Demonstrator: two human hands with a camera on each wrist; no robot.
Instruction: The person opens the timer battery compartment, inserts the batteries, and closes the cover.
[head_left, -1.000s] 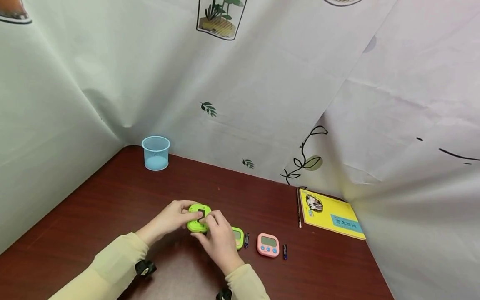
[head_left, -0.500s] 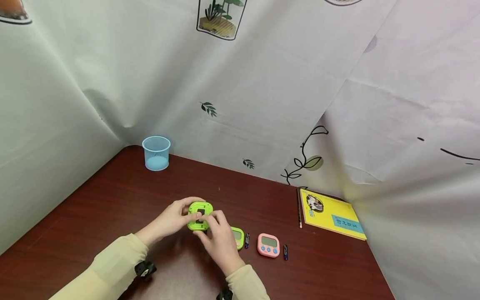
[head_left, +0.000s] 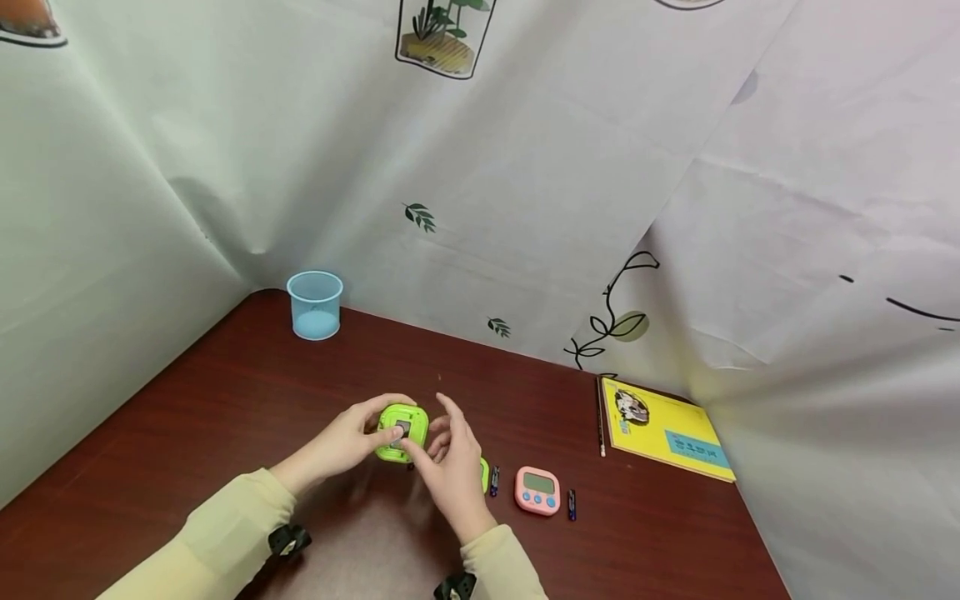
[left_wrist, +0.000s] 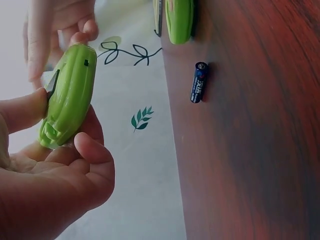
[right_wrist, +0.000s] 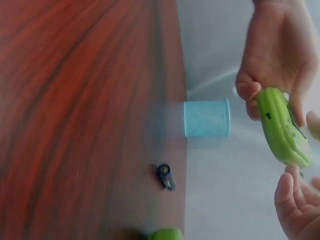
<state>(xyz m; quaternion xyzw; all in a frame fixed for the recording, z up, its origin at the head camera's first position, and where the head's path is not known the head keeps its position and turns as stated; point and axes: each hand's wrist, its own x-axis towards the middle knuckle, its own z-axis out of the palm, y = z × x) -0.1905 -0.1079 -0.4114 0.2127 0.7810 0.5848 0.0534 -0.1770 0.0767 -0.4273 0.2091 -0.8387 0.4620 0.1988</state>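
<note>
My left hand holds a lime-green digital timer above the table, back side up. The left thumb presses by a dark flat piece that stands out from the timer's back in the left wrist view. My right hand is beside the timer with its fingers spread; a right fingertip meets or nearly meets the timer's end in the right wrist view. A second green timer lies mostly hidden behind the right hand. One dark blue battery lies on the table in the left wrist view.
To the right lie a battery, a pink timer with blue buttons and another battery. A blue see-through cup stands at the back left. A yellow notebook and a pencil are at the right edge.
My right hand has drawn back to the right from the timer's back, and its fingers have spread. The left hand keeps its hold, with the timer slightly turned.
</note>
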